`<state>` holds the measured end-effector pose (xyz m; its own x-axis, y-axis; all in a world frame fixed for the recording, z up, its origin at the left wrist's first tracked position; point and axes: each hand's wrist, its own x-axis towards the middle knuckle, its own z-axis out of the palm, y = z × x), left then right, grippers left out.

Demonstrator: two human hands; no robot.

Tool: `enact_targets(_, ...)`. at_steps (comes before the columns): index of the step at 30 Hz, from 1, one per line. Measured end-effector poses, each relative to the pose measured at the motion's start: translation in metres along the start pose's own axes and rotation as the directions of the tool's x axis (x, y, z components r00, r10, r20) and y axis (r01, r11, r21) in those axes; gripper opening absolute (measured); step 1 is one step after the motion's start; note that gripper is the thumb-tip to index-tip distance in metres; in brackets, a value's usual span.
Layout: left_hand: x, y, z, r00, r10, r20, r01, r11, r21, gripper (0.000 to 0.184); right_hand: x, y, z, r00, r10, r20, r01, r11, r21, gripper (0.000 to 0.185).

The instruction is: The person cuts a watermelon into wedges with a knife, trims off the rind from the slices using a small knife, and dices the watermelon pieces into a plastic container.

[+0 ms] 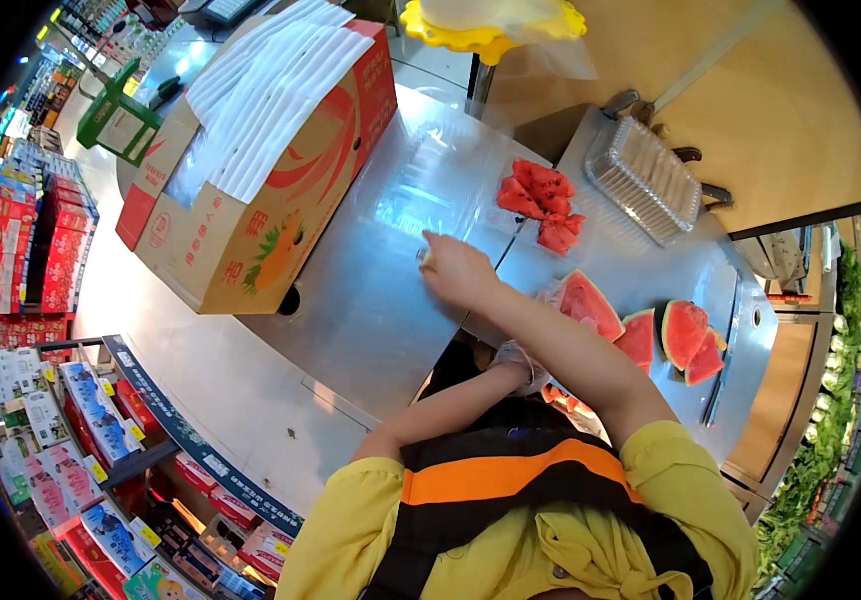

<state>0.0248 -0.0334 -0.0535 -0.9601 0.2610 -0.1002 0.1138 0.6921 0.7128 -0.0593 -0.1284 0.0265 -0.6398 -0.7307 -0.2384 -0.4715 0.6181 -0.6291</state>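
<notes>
"What do you have in front of you?"

"A metal counter (370, 330). On its left stands a big cardboard box (275, 225); at the far right sits a stack of clear containers (642, 175)."

"What else?"

"Cut watermelon wedges (685, 332) lie on the near right. Farther off, red watermelon chunks (540, 190) sit in a cluster, left of the containers."

"Your hands?"

"My right hand (458, 274) reaches over the middle of the counter, left of the chunks and apart from them, fingers curled in; whether they pinch anything, I can't tell. My left hand (520, 366), in clear plastic, is tucked near, partly behind my right forearm (570, 345), so I can't tell whether it's spread or pressed together."
</notes>
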Motion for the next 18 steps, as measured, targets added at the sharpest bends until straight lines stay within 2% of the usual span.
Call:
enact_targets(1, -0.004, -0.002, 0.001, 1.000, -0.001, -0.013, 0.000, 0.999, -0.032, 0.079, -0.011, -0.007, 0.007, 0.997, -0.044, 0.055, 0.043, 0.999, 0.022, 0.050)
enact_targets(2, -0.009, -0.004, 0.002, 1.000, -0.006, -0.026, 0.005, 0.998, -0.061, 0.080, -0.017, -0.009, 0.019, 0.992, -0.116, 0.037, 0.113, 0.991, 0.077, 0.048)
enact_targets(3, -0.012, -0.005, 0.002, 0.999, -0.004, -0.038, 0.001, 0.996, -0.085, 0.081, -0.023, -0.012, 0.027, 0.992, -0.112, 0.053, 0.108, 0.992, 0.068, 0.048)
enact_targets(5, -0.013, -0.007, 0.001, 0.998, -0.003, -0.064, -0.005, 0.992, -0.126, 0.082, -0.035, -0.017, 0.042, 0.959, -0.283, -0.007, 0.277, 0.932, 0.235, 0.046)
enact_targets(6, -0.011, -0.007, 0.001, 0.997, -0.003, -0.080, -0.009, 0.990, -0.144, 0.083, -0.042, -0.017, 0.038, 0.954, -0.292, -0.066, 0.299, 0.913, 0.279, 0.039)
enact_targets(8, -0.001, -0.008, -0.004, 0.993, 0.011, -0.119, -0.032, 0.984, -0.177, 0.085, -0.061, -0.017, -0.003, 0.993, -0.098, 0.059, 0.072, 0.936, 0.345, 0.032)
enact_targets(9, 0.006, -0.008, -0.005, 0.989, 0.024, -0.144, -0.051, 0.981, -0.188, 0.086, -0.079, -0.023, -0.033, 0.989, 0.106, 0.101, -0.139, 0.896, 0.422, 0.029)
enact_targets(10, 0.011, -0.008, -0.006, 0.987, 0.029, -0.159, -0.060, 0.979, -0.193, 0.087, -0.098, 0.008, -0.042, 0.992, 0.123, 0.015, -0.122, 0.949, 0.291, 0.038)
enact_targets(11, 0.017, -0.009, -0.007, 0.983, 0.036, -0.178, -0.070, 0.980, -0.188, 0.088, -0.126, 0.054, -0.037, 0.973, 0.094, -0.212, -0.027, 0.954, 0.299, 0.043)
enact_targets(12, 0.021, -0.007, -0.010, 0.980, 0.026, -0.196, -0.064, 0.980, -0.187, 0.089, -0.153, 0.061, -0.049, 0.916, 0.202, -0.346, -0.030, 0.896, 0.442, 0.044)
enact_targets(13, 0.025, -0.005, -0.014, 0.976, 0.024, -0.217, -0.064, 0.982, -0.178, 0.090, -0.189, 0.065, -0.065, 0.847, 0.390, -0.362, -0.270, 0.901, 0.340, 0.038)
enact_targets(14, 0.025, 0.002, -0.024, 0.976, -0.063, -0.209, 0.010, 0.969, -0.247, 0.090, -0.219, 0.072, -0.068, 0.771, 0.517, -0.371, -0.346, 0.830, 0.438, 0.033)
enact_targets(15, 0.020, 0.016, -0.050, 0.963, -0.243, -0.115, 0.180, 0.901, -0.396, 0.089, -0.247, 0.079, -0.070, 0.679, 0.636, -0.366, -0.407, 0.742, 0.533, 0.028)
enact_targets(16, 0.023, 0.025, -0.061, 0.952, -0.303, -0.038, 0.266, 0.885, -0.382, 0.094, -0.277, 0.100, -0.059, 0.663, 0.624, -0.414, -0.377, 0.756, 0.535, 0.024)
enact_targets(17, 0.029, 0.025, -0.061, 0.958, -0.285, -0.023, 0.256, 0.890, -0.378, 0.094, -0.302, 0.122, -0.040, 0.639, 0.613, -0.464, -0.348, 0.769, 0.536, 0.022)
enact_targets(18, 0.036, 0.024, -0.059, 0.962, -0.274, 0.003, 0.260, 0.908, -0.330, 0.093, -0.321, 0.134, -0.026, 0.619, 0.648, -0.444, -0.365, 0.738, 0.567, 0.020)
